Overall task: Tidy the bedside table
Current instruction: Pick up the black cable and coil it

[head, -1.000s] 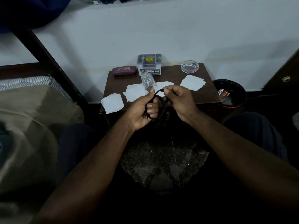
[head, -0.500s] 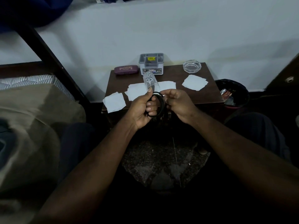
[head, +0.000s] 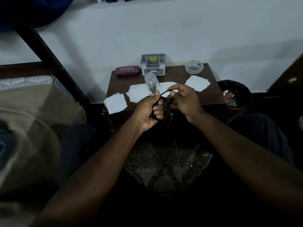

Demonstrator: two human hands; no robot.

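Note:
A small dark brown bedside table (head: 211, 95) stands against the white wall. In front of its near edge my left hand (head: 147, 110) grips a coil of thin black cable (head: 166, 110). My right hand (head: 183, 99) pinches a strand of that cable just above the coil. On the table lie several white paper pieces (head: 115, 104), a clear drinking glass (head: 151, 83) on its side, a purple spectacle case (head: 127, 70), a grey organiser box (head: 152, 63) and a glass ashtray (head: 194, 66).
A black waste bin (head: 236, 94) with wrappers inside stands right of the table. A bed with a tan blanket (head: 32, 122) and a dark slanted post (head: 54, 63) fills the left. My knees flank a patch of speckled floor (head: 164, 164) below the hands.
My right hand has lifted a strand of cable up and over the coil, from beside the left fingers to above them. The left hand keeps its grip on the coil.

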